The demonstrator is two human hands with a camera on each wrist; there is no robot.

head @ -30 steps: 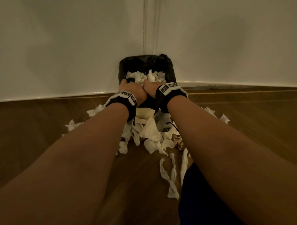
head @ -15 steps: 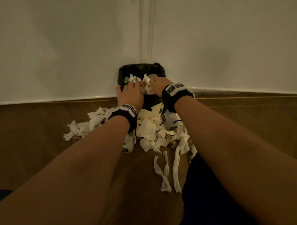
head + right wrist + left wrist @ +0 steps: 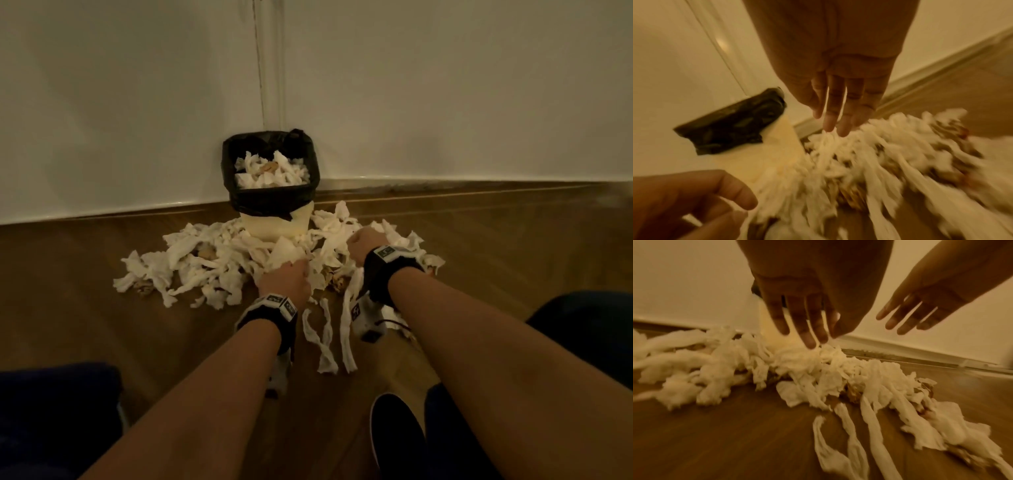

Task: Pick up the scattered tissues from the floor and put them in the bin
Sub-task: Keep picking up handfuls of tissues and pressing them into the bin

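A small cream bin (image 3: 274,228) with a black liner (image 3: 270,200) stands in the wall corner, filled to the rim with white tissues (image 3: 270,169). A heap of torn white tissues (image 3: 205,263) lies on the wooden floor in front of it. My left hand (image 3: 286,279) reaches down onto the middle of the heap, fingers straight, fingertips (image 3: 810,342) touching tissue. My right hand (image 3: 363,246) hovers over the right side of the heap, fingers (image 3: 835,120) straight and spread, holding nothing. The bin liner (image 3: 731,123) shows left of it.
White walls meet behind the bin, with a skirting board (image 3: 445,183) along the floor. Long tissue strips (image 3: 325,335) trail toward me. My knees in dark trousers (image 3: 58,418) and a dark shoe (image 3: 397,431) are at the bottom of the head view.
Both hands have left the top of the bin and dropped back to the tissue heap on the floor. The bin's tissues now lie uncovered.
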